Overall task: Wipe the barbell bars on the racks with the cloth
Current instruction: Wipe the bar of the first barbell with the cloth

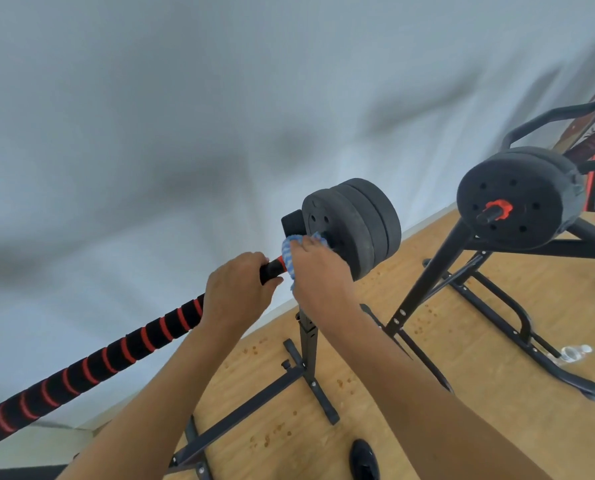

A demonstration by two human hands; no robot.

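On the rack point(307, 336), beside the weight plates point(353, 226), the right hand point(318, 268) clutches the blue cloth point(288, 257) around the barbell bar point(116, 351); the left hand point(235, 292) grips the bar just beside it.

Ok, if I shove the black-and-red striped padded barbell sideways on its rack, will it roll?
Probably. The black-and-red striped padded barbell is round and rests in the black steel rack cradle. Its stacked black weight plates suggest it's heavy, so slow to start. The left hand gripping it should steady it.
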